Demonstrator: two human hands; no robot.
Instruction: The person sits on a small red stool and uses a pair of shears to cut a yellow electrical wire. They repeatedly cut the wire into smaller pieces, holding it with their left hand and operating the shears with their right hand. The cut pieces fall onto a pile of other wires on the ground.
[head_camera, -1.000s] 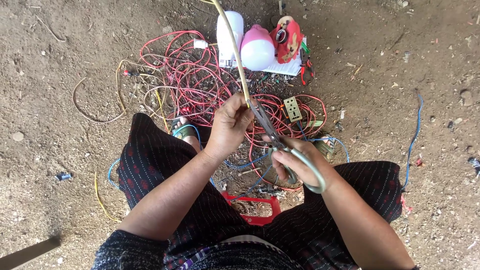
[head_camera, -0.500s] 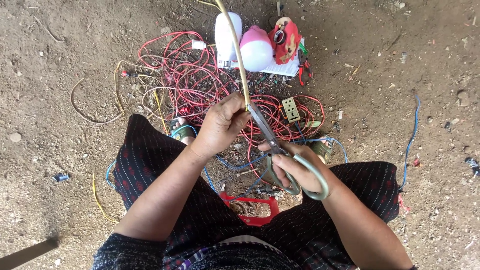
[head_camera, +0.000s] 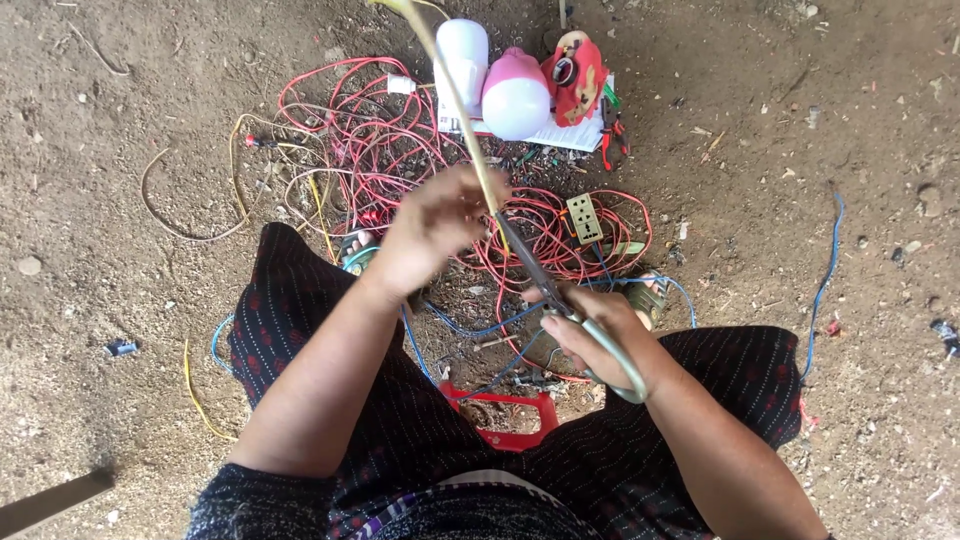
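Far left: bare dirt ground, a loose yellow wire lying near the knee, a small dark scrap further out.

Left hand, blurred: fingers pinched shut around a thin pale-yellow cable. Cable runs from the pinch up and left, out of the top edge of frame, passing in front of a white bulb-like object. Hand sits above the red wire tangle, not touching it.

Scissors: blades point up-left toward the left hand, tips meeting the cable right at the left fingers. Can't tell if the blades are parted or closed on it; too thin and blurred.

Right hand: closed around the scissors' pale grey handles, lower right of the left hand, the two hands close but apart. Cable end lies between them, at the blade tips.

Behind: pink-and-white rounded object, red toy-like piece, beige socket block on the red wires. Below the hands, red plastic frame between the knees on the dark patterned skirt.

Right: blue wire on the dirt, well apart from the hands.
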